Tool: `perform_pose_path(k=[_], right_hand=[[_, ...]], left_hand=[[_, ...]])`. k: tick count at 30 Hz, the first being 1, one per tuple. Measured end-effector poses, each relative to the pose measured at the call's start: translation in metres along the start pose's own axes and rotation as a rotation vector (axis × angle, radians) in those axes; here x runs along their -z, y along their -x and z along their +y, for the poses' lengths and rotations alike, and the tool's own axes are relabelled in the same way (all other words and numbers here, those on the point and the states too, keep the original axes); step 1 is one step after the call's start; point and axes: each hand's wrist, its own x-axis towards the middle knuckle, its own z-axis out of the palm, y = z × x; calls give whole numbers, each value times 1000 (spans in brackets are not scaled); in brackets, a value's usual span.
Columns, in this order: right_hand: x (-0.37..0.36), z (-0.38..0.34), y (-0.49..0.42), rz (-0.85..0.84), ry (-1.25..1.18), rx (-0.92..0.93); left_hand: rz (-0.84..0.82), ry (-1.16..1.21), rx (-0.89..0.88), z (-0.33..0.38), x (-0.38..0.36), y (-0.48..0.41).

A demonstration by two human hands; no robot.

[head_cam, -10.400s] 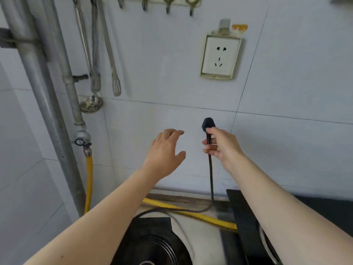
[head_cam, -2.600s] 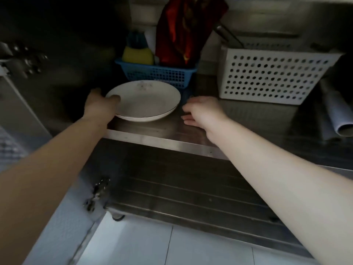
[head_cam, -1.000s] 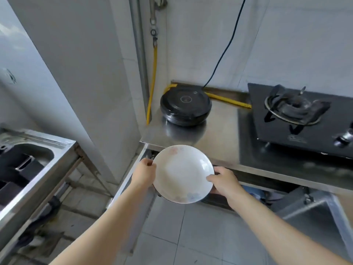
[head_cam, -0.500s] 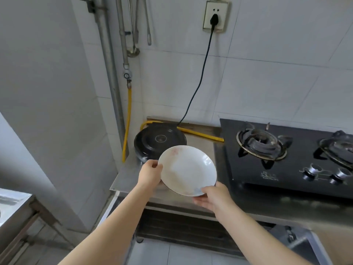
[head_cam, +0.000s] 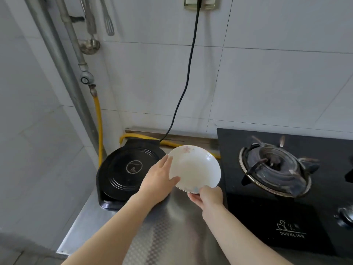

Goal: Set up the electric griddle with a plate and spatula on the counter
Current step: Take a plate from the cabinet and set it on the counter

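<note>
A white plate [head_cam: 196, 167] with faint floral marks hangs just above the steel counter [head_cam: 172, 236], between the griddle and the stove. My left hand [head_cam: 159, 180] grips its left rim, thumb over the edge. My right hand [head_cam: 208, 196] holds the near rim from below. The round black electric griddle [head_cam: 126, 171] sits closed at the counter's left end, and its black cord [head_cam: 188, 73] runs up to the wall socket [head_cam: 199, 3]. A metal spatula [head_cam: 108, 22] hangs on the wall at the upper left.
A black gas stove [head_cam: 286, 188] fills the counter's right side. A ladle [head_cam: 89, 45] hangs beside the spatula. Grey pipes [head_cam: 63, 73] and a yellow gas hose [head_cam: 98, 119] run down the left corner and along the back wall.
Earlier I took the plate from a lower shelf. Over the last second both hands have carried it up and forward from in front of the counter to over it, beside the griddle.
</note>
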Motion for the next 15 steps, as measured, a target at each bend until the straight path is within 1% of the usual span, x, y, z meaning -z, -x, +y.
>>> perform_pose_path(k=[5, 8, 12, 15], right_hand=[[-12, -1, -34, 68, -83, -64], [-13, 2, -50, 106, -109, -79], [-12, 10, -63, 141, -127, -102], [-11, 13, -70, 165, -104, -104]], left_hand=[[-74, -133, -80, 4, -19, -33], [-118, -165, -138, 6, -28, -46], [-191, -189, -171, 5, -40, -54], [-212, -204, -182, 3, -45, -56]])
